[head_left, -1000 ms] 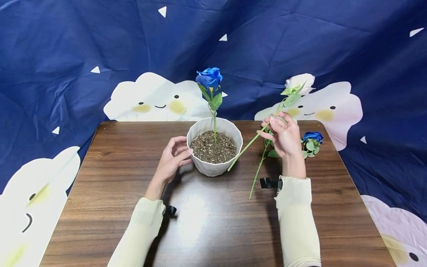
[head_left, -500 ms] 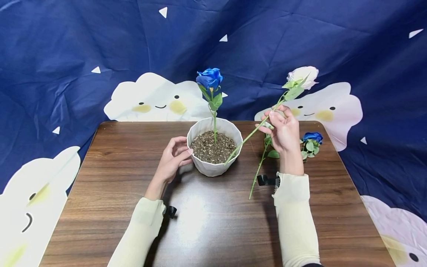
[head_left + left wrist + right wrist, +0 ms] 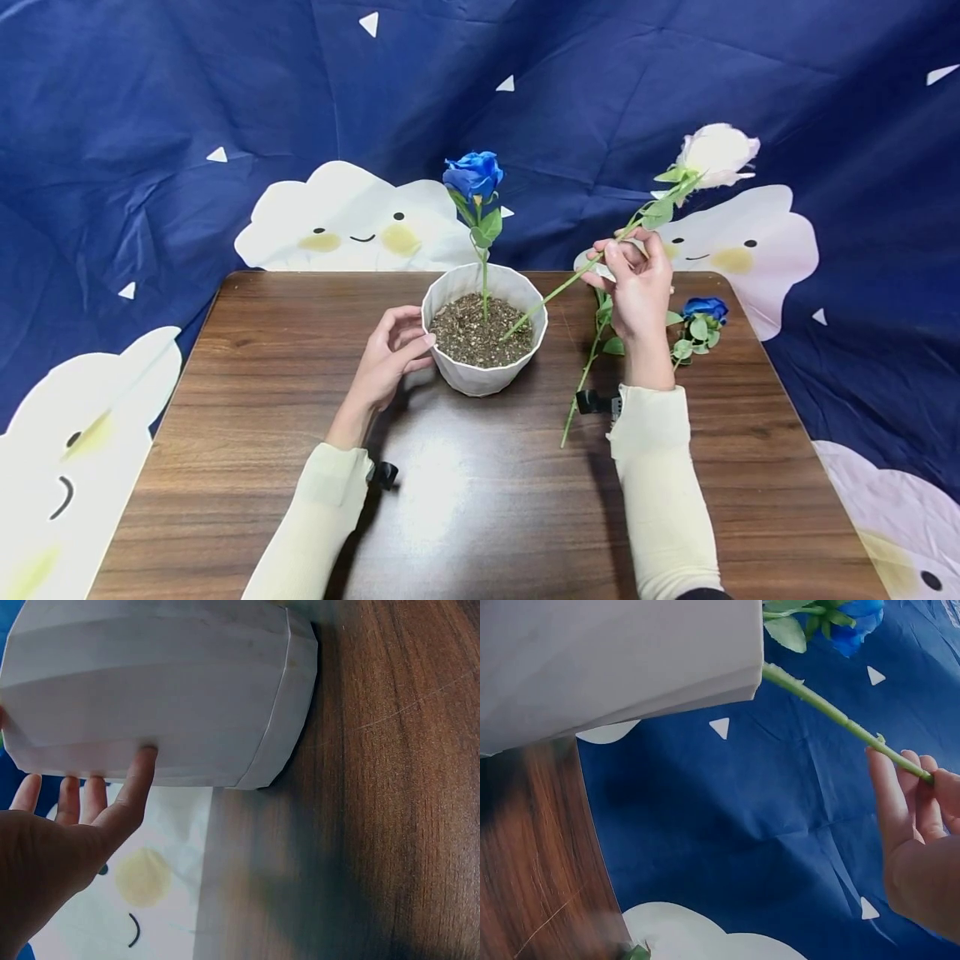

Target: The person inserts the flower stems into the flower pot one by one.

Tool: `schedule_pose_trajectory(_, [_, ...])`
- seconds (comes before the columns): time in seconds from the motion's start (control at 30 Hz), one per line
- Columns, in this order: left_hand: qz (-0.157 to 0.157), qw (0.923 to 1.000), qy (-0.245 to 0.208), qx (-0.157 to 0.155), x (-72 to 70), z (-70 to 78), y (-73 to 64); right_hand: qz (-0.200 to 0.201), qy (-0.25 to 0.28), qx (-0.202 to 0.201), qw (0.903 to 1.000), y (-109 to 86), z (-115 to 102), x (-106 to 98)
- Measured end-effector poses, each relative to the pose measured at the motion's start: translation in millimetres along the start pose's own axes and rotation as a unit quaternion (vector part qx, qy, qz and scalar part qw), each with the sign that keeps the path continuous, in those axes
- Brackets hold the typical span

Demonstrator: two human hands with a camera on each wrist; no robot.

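Note:
A blue rose (image 3: 474, 175) stands upright in the dark soil (image 3: 472, 346) of a white faceted pot (image 3: 480, 380). At the pot's left side rests my left hand (image 3: 392, 354), thumb near the rim. The left wrist view has its fingertips (image 3: 142, 761) touching the pot's outer wall, spread rather than wrapped round it. My right hand (image 3: 641, 287) pinches the green stem of a white rose (image 3: 718, 156). The flower leans up to the right, and the lower stem (image 3: 543, 302) slants over the pot's right rim, its tip at the soil.
On the table's right lie another blue rose (image 3: 703, 312) and a loose green stem (image 3: 585, 375), partly hidden behind my right hand. The wooden table (image 3: 495, 517) ends at its far edge before a blue cloth (image 3: 562, 125) with cloud figures.
My right hand has brought the white rose's stem tip from outside the pot's front right over the rim to the soil. The flower has tilted further right and up. My left hand stays put.

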State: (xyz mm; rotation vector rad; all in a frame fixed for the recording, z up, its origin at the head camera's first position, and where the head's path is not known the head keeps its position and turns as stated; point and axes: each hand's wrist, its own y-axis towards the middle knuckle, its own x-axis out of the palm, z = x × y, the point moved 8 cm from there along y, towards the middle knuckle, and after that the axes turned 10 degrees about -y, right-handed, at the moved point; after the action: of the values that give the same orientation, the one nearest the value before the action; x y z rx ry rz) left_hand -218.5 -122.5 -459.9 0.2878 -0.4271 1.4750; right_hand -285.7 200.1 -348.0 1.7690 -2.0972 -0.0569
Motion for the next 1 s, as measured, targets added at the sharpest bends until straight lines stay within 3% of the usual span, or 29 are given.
schedule_pose_trajectory(0.33, [-0.001, 1.0000, 0.002, -0.002, 0.4, -0.1, -0.1, -0.018, -0.046, -0.039, 0.9980, -0.8, -3, 21])
schedule_pose_trajectory(0.73, [-0.001, 1.0000, 0.000, -0.003, 0.5, -0.5, 0.9, -0.051, -0.091, -0.011, 0.9945, 4.6, 17, 41])
schedule_pose_trajectory(1.0, [-0.001, 1.0000, 0.000, -0.001, 0.2, -0.4, 1.0, -0.065, -0.102, -0.030, 0.9921, 6.2, 20, 50])
